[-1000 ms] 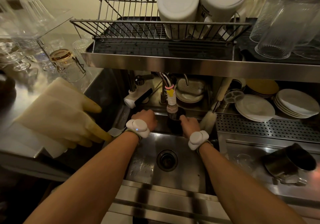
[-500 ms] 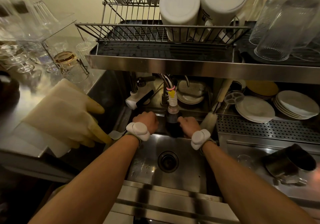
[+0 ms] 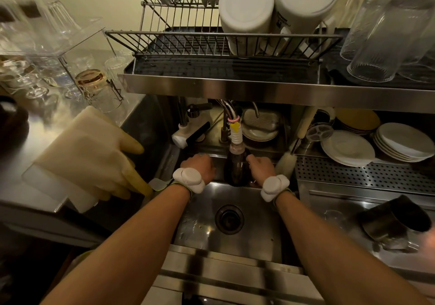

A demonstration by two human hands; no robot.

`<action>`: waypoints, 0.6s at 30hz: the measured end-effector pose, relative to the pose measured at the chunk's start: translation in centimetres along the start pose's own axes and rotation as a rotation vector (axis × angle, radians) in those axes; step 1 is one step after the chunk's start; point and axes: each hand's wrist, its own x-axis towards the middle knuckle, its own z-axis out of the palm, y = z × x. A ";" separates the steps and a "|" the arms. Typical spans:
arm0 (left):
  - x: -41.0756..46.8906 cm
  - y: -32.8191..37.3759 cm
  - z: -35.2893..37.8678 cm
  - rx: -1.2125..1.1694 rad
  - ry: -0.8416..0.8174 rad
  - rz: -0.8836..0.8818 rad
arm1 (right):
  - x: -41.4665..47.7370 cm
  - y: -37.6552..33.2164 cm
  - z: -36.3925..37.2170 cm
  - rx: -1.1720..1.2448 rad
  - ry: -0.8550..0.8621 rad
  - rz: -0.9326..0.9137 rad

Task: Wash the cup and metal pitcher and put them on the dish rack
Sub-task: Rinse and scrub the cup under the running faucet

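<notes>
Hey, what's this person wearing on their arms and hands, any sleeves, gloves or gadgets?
The left hand and right hand are bare, with no gloves, and the forearms have no sleeves. Each wrist carries a white, rounded, lobed pod: left pod, right pod. A thin yellow-green strap shows at the edge of each. No cables or markings show.

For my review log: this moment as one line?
cup: under faucet | right hand: holds cup | left hand: beside it, grip unclear | metal pitcher: lying on right counter

Head-worn wide-angle view looks steeply down, close over the sink [image 3: 256, 213].
</notes>
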 end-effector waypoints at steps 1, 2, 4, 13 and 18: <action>0.0 0.0 0.0 0.002 -0.004 0.001 | 0.0 0.0 0.1 0.000 0.026 0.005; 0.0 0.1 0.1 0.002 -0.011 0.004 | 0.0 0.0 0.2 -0.008 0.037 0.010; 0.1 0.3 0.2 0.008 -0.017 0.011 | 0.1 0.0 0.3 -0.015 0.018 0.023; 0.3 0.1 -0.2 -0.001 -0.028 0.016 | 0.3 0.4 -1.1 -0.602 -0.187 -0.188; 0.2 0.7 -0.6 -0.006 -0.024 0.014 | -0.1 -0.5 -2.4 -0.922 -0.120 -0.290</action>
